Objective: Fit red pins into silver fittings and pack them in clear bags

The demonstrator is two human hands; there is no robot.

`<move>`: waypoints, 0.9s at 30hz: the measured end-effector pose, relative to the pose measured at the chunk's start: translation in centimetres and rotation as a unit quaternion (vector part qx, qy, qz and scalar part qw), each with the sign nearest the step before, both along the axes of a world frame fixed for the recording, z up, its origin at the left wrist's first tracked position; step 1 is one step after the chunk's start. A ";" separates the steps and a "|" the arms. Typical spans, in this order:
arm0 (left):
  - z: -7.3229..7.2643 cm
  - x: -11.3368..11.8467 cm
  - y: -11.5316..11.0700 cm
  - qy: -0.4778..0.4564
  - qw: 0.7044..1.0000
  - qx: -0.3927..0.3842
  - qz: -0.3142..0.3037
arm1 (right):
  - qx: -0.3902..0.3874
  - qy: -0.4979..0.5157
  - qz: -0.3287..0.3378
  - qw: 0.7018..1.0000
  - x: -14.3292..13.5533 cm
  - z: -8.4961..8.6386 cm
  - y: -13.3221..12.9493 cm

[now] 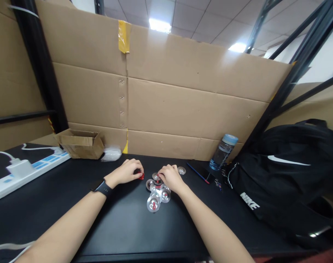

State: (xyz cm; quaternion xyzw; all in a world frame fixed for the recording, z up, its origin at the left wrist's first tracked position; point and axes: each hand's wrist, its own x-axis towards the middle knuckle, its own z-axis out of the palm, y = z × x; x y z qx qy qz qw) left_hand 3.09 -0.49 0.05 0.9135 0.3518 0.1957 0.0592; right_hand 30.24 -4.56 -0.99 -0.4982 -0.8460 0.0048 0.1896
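Note:
Several small silver domed discs (153, 203), some with red loops at their middles, lie in an overlapping cluster on the black table. They look like finger cymbals. My left hand (127, 171), with a dark watch on its wrist, is left of the cluster. Its thumb and fingers close on a small red piece (141, 176), partly hidden, at the table top. My right hand (171, 178) reaches over the cluster's far right side, its fingertips pinched at the red loop of a disc (155, 176). One more disc (181, 170) lies apart, just beyond my right hand.
Left are a white power strip (24, 178), a small open cardboard box (81, 144) and a clear plastic packet (111, 153). On the right are a blue pen (197, 171), a water bottle (222, 153), keys (218, 184) and a black backpack (286, 186). Cardboard (182, 109) walls the back.

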 end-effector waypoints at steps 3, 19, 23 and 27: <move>-0.3 0.6 -0.2 -0.012 1.000 0.002 -0.015 | -0.007 0.079 -0.027 0.997 0.0 0.0 0.2; 1.0 5.9 -4.3 -0.292 0.955 0.038 0.014 | -0.324 0.643 0.074 0.690 -2.4 1.6 -1.9; 1.1 5.8 -4.4 -0.243 0.967 0.077 0.010 | -0.315 0.644 0.103 0.690 -2.4 1.4 -2.0; 1.3 5.5 -4.4 -0.198 0.976 0.086 0.009 | -0.303 0.604 0.096 0.730 -2.4 1.2 -2.0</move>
